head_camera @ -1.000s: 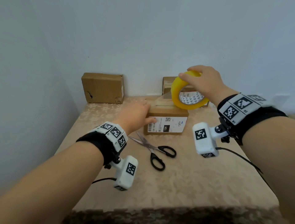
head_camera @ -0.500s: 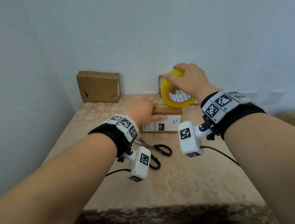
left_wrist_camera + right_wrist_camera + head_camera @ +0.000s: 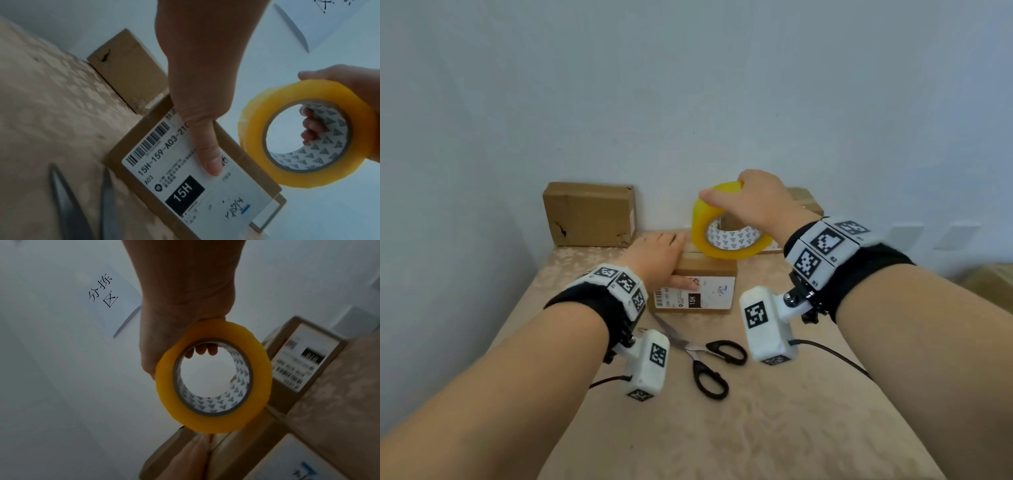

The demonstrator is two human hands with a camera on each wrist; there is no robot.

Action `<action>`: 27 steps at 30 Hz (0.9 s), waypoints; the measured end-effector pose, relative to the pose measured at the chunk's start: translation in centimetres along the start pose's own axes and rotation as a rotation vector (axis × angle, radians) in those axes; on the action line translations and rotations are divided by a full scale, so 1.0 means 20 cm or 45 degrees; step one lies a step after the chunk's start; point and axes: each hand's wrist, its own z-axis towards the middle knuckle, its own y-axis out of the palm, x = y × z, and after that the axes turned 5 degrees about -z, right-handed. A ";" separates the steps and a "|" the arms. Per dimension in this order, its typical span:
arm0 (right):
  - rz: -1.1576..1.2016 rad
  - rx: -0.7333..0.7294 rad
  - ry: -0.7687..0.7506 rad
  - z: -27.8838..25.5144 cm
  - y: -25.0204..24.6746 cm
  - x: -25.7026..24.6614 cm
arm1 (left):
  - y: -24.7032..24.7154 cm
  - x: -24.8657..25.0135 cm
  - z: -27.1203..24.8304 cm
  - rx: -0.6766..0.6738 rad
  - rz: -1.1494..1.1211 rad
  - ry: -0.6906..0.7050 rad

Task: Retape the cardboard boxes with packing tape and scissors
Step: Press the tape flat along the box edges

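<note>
Right hand (image 3: 758, 202) grips the yellow tape roll (image 3: 726, 224), fingers hooked through the core (visible in both wrist views), centre-right of the head frame, just above the labelled box (image 3: 697, 286). Left hand (image 3: 657, 257) lies flat on that box's top, thumb straight down over the shipping label (image 3: 185, 175), holding nothing. Scissors (image 3: 705, 359) lie blades apart on the table (image 3: 774, 428), below the box. Second box (image 3: 589, 214) leans on the wall, upper left; a third (image 3: 804, 205) sits behind the right hand.

Rear box (image 3: 803, 202) mostly hidden behind tape roll (image 3: 726, 240); scissor blades (image 3: 68, 203) blurred.
</note>
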 end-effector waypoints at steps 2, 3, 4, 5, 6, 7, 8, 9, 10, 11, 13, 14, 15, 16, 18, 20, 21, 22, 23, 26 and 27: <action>-0.019 -0.025 -0.039 0.04 0.04 -0.08 | 0.00 -0.06 -0.03 -0.050 0.028 0.000; -0.042 -0.036 -0.039 0.05 0.04 -0.10 | 0.00 -0.07 -0.03 -0.080 0.008 -0.004; -0.064 -0.043 -0.024 0.07 0.03 -0.11 | 0.00 -0.07 -0.03 -0.111 -0.024 -0.014; -0.074 -0.048 0.001 0.07 0.02 -0.10 | 0.00 -0.07 -0.03 -0.137 -0.052 -0.024; -0.067 -0.050 0.032 0.08 0.01 -0.07 | 0.00 -0.06 -0.03 -0.155 -0.071 -0.031; -0.064 -0.047 0.070 0.08 -0.01 -0.03 | 0.00 -0.05 -0.02 -0.169 -0.081 -0.035; -0.085 -0.045 0.104 0.07 -0.02 0.01 | -0.01 -0.05 -0.02 -0.183 -0.085 -0.038; -0.142 -0.050 0.127 0.06 -0.03 0.05 | -0.01 -0.05 -0.02 -0.190 -0.085 -0.040; -0.221 -0.060 0.140 0.05 -0.04 0.10 | -0.01 -0.06 -0.02 -0.191 -0.088 -0.039; -0.307 -0.071 0.156 0.03 -0.04 0.14 | -0.02 -0.06 -0.02 -0.190 -0.095 -0.034; -0.386 -0.095 0.201 0.01 -0.02 0.21 | -0.02 -0.05 -0.02 -0.191 -0.106 -0.027; -0.347 -0.115 0.229 0.01 0.00 0.24 | -0.02 -0.04 -0.02 -0.190 -0.102 -0.028; -0.297 -0.135 0.259 0.00 0.02 0.26 | -0.02 -0.04 -0.02 -0.189 -0.096 -0.032; -0.267 -0.152 0.284 -0.01 0.03 0.27 | -0.02 -0.04 -0.02 -0.193 -0.092 -0.036; -0.248 -0.195 0.316 -0.01 0.05 0.29 | -0.01 -0.05 -0.02 -0.199 -0.091 -0.046; -0.218 -0.233 0.334 -0.01 0.06 0.31 | -0.01 -0.05 -0.02 -0.199 -0.092 -0.059; -0.195 -0.241 0.341 0.00 0.07 0.31 | 0.00 -0.05 -0.02 -0.197 -0.095 -0.066; -0.169 -0.244 0.346 0.00 0.07 0.32 | 0.00 -0.05 -0.02 -0.195 -0.101 -0.073; -0.150 -0.246 0.349 0.00 0.08 0.32 | 0.00 -0.04 -0.02 -0.195 -0.107 -0.078; -0.109 -0.265 0.371 0.00 0.10 0.34 | -0.01 -0.04 -0.02 -0.198 -0.109 -0.080; -0.100 -0.272 0.390 0.00 0.10 0.34 | -0.01 -0.04 -0.03 -0.198 -0.109 -0.080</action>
